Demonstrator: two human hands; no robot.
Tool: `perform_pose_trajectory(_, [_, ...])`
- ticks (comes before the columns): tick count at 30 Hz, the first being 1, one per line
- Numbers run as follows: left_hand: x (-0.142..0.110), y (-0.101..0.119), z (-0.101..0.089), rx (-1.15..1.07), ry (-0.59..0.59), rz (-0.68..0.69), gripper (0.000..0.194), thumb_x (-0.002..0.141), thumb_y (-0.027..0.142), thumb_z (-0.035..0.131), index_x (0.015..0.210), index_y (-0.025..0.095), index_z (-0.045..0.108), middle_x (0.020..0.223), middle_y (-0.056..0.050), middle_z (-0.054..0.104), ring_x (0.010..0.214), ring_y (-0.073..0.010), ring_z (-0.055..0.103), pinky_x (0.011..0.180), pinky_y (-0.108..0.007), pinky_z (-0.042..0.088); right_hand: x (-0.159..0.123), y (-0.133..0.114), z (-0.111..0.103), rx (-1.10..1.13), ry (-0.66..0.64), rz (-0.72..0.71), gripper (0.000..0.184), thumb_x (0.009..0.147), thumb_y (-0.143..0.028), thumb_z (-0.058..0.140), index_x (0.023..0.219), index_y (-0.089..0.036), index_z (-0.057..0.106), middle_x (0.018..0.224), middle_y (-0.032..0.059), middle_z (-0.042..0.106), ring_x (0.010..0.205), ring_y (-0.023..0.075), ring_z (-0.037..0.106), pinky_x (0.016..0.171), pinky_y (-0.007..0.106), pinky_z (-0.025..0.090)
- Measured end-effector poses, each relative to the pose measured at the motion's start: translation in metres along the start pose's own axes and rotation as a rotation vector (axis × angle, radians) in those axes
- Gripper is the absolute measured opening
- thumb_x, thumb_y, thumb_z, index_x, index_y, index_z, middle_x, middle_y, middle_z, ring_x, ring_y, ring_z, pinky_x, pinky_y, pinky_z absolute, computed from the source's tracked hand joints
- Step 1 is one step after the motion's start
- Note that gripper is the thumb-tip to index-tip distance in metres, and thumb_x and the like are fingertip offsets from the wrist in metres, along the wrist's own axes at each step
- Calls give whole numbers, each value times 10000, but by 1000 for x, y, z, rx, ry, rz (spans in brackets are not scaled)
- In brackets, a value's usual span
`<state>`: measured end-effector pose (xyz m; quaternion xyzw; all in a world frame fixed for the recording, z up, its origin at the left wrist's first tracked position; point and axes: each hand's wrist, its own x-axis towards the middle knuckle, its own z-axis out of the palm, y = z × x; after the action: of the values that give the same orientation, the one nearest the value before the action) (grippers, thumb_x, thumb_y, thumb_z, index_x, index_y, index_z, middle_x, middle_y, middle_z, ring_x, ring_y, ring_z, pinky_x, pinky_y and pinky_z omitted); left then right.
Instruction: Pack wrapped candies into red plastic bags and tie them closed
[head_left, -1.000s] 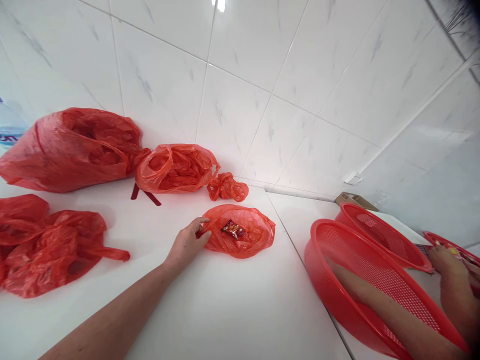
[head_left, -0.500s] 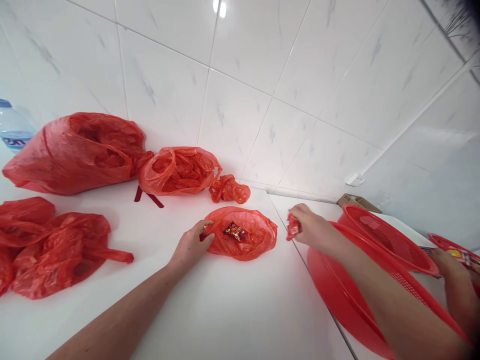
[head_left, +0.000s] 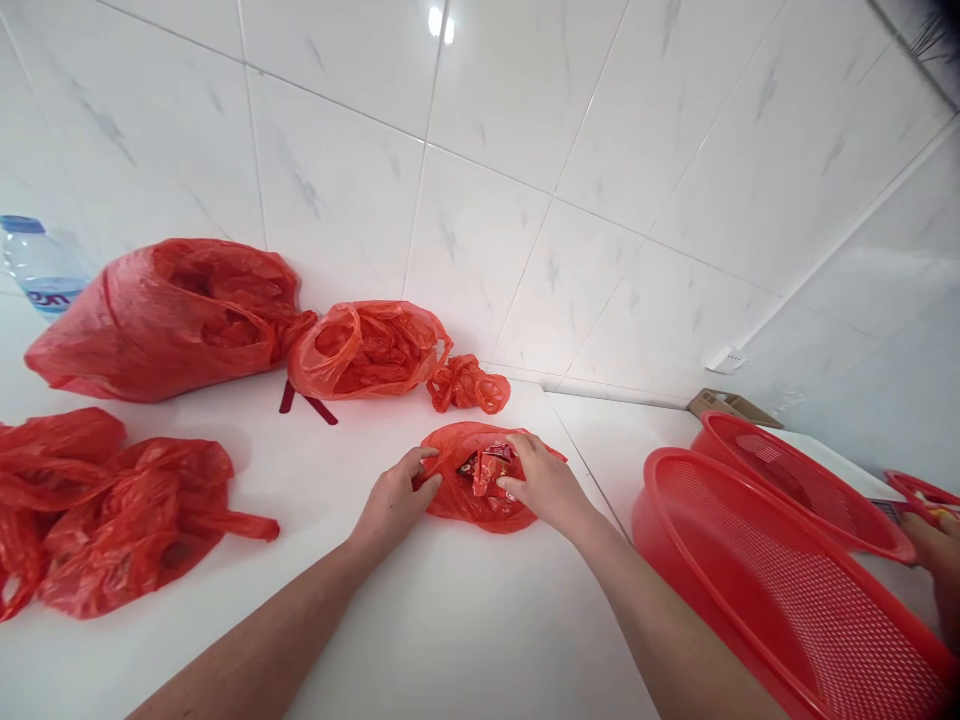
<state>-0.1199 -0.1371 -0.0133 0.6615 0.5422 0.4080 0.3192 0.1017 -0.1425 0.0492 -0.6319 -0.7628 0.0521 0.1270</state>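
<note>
The bag [head_left: 480,515] is thin, red, translucent plastic, creased, lying open-mouthed on the white table [head_left: 457,620], in front of a small crumpled bag [head_left: 466,384]. Inside are glossy wrappers: a red packet [head_left: 486,474] and a dark packet [head_left: 467,467], partly covered. The left hand [head_left: 394,500] pinches the bag's left rim between thumb and fingers. The right hand [head_left: 544,480] is over the bag's right side, digits at the red packet; whether they grip it cannot be determined. Print on the packets is too small to read; the bottle [head_left: 46,272] bears purple lettering, not legible with certainty. Half a second earlier, the right hand held a red packet outside the bag, beside the basket [head_left: 720,570]; the left hand's hold is unchanged.
</note>
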Motion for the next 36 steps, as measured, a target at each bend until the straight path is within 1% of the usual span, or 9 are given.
perform_pose_trajectory(5, [-2,4,-1,40,-27,-18,383,793,397,451,1140,254,525,631,47,493,584,-145,482,574,-246,389,-11,5,24,27,-57,54,612,793,-379,567,1349,-233,359,1307,100,469,1128,268,497,907,396,411])
perform_pose_trajectory(10, [-3,4,-2,87,-39,-18,382,795,430,458,1141,277,515,627,59,491,577,-139,473,569,-239,384,-39,-15,20,-4,208,-62,610,811,-339,559,1368,-216,344,1349,112,429,1245,265,380,1008,436,345])
perform_pose_trajectory(14, [-2,3,-2,110,-55,-23,392,803,447,449,1153,279,506,620,60,490,580,-138,482,562,-233,386,-81,-14,-27,-58,333,-99,359,855,-359,488,1200,-274,541,1318,70,478,1194,257,446,984,438,380])
perform_pose_trajectory(19, [-3,7,-4,161,-69,-41,410,804,464,442,1166,282,502,628,54,515,581,-146,504,553,-236,390,-134,40,-109,-153,526,261,305,848,-407,469,1091,-264,587,1163,46,603,1058,242,563,858,391,474])
perform_pose_trajectory(22, [-3,9,-5,173,-69,-50,432,801,485,439,1170,270,508,623,48,519,579,-153,517,547,-240,396,-163,79,-125,-218,381,404,365,815,-491,496,1069,-249,600,1054,38,664,938,232,631,761,353,509])
perform_pose_trajectory(25, [-4,10,-5,178,-76,-74,451,796,502,442,1180,273,503,654,42,552,576,-155,528,548,-246,408,-191,99,-99,-331,136,384,378,818,-460,506,1104,-232,603,1033,61,684,900,248,656,694,337,523])
perform_pose_trajectory(27, [-3,8,-5,175,-89,-84,454,795,503,447,1188,280,493,698,36,581,595,-157,543,558,-249,419,-208,101,-68,-441,75,387,395,825,-333,498,1186,-182,553,860,72,711,687,235,676,558,314,515])
perform_pose_trajectory(31, [-2,5,-3,197,-91,-90,464,796,506,448,1199,280,488,706,32,585,605,-160,545,564,-254,424,-229,92,-18,-684,241,299,489,779,-26,347,1248,-104,462,757,78,694,550,183,640,469,257,477])
perform_pose_trajectory(36, [-3,6,-2,229,-67,-48,456,799,496,449,1193,271,493,630,50,524,576,-153,511,557,-248,401,-237,98,-10,-774,333,170,565,719,32,323,1257,-116,412,869,93,700,508,147,613,452,234,461])
